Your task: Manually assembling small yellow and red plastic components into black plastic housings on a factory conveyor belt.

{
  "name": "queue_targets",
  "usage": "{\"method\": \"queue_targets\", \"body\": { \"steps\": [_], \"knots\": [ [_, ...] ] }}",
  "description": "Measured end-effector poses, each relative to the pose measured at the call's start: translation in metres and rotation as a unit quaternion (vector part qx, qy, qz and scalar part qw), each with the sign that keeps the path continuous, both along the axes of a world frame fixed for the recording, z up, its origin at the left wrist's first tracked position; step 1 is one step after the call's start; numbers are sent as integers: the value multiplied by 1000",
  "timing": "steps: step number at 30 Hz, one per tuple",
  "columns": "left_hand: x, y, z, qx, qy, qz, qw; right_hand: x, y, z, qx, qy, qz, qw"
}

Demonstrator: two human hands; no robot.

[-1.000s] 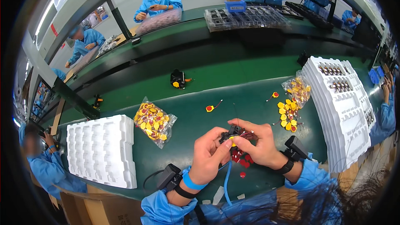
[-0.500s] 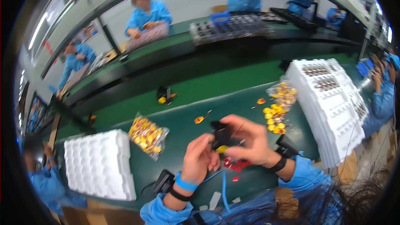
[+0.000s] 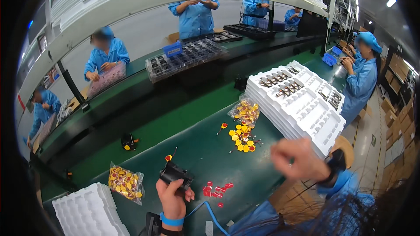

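Note:
My left hand (image 3: 173,199) grips a small black plastic housing (image 3: 176,174) between thumb and fingers, low over the green bench. The hand's wrist carries a blue band and a black strap. Off to the right, beside the stacked white trays, my right hand (image 3: 299,159) is raised. Its fingers curl to the thumb in a pinch, blurred by motion; whatever they hold, if anything, is unclear. Just beyond the housing lies a yellow-and-red part with a thin lead (image 3: 169,157). Small red pieces (image 3: 215,190) are scattered on the bench between my hands.
Yellow hexagonal parts (image 3: 242,138) lie loose beside an open clear bag (image 3: 246,111). Another filled bag (image 3: 125,182) sits left, near white trays (image 3: 85,209). Stacked white trays (image 3: 297,105) hold metal parts. A blue cord (image 3: 211,213) crosses the near edge. Co-workers sit across and right.
My hands have separated: the left keeps the black housing, while the right has let go of it and moved away to the right. The view has swung rightward.

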State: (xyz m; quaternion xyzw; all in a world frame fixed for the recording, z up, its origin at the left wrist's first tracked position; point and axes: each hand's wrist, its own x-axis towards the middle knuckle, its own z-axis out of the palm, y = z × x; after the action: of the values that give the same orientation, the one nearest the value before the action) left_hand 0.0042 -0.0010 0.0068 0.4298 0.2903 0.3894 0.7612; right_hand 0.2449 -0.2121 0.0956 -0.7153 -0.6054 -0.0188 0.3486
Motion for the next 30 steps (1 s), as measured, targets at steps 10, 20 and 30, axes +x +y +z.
{"method": "queue_targets", "body": {
  "steps": [10,20,30],
  "knots": [
    [8,-3,-3,27,18,-39,999,254,51,-8,-219,11,-302,928],
    [3,-4,3,52,12,-54,997,265,62,-12,-130,157,-329,922],
    [3,-5,5,67,-7,-63,996,149,62,20,-23,234,-146,961]
  ]
}}
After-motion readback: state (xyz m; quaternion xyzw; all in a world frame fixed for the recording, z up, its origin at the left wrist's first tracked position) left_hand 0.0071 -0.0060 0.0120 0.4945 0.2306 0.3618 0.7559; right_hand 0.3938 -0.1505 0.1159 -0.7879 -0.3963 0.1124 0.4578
